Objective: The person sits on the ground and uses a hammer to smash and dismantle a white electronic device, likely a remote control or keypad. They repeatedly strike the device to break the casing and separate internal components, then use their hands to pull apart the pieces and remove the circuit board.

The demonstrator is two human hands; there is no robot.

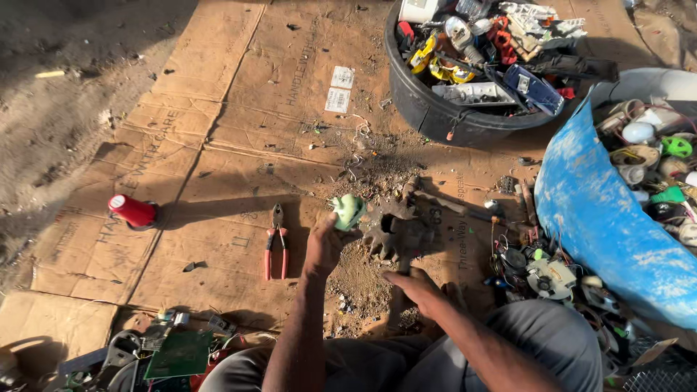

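Fingers of the left hand (pixel 325 243) are clamped around a small pale-green plastic part (pixel 349 210), held above flattened cardboard sheets (pixel 239 145). Fingers of the right hand (pixel 415 284) are spread apart, held over a dark toothed metal piece (pixel 396 234) lying on the cardboard; contact cannot be told. A blue drum (pixel 595 218) of scrap parts is seen at right, a black tub (pixel 435 116) of scrap beyond. Red-handled pliers (pixel 276 243) lie just left of the left hand; a red cylinder (pixel 133 210) lies further left.
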